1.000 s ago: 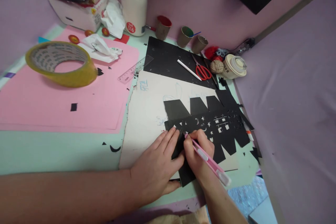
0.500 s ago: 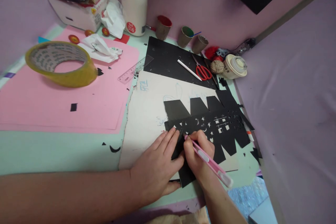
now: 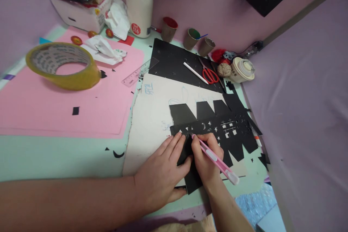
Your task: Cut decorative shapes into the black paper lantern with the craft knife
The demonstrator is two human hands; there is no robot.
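Low in the centre of the frame, the left hand (image 3: 163, 170) rests nearly flat, fingers straight and thumb apart, on the black cut-out paper (image 3: 217, 117), which stretches across the centre right over a white sheet (image 3: 146, 123). The right hand (image 3: 207, 157), curled in a pen grip, holds a pink pen-like tool (image 3: 218, 162), its tip at the paper; red-handled scissors (image 3: 210, 75) lie towards the upper right.
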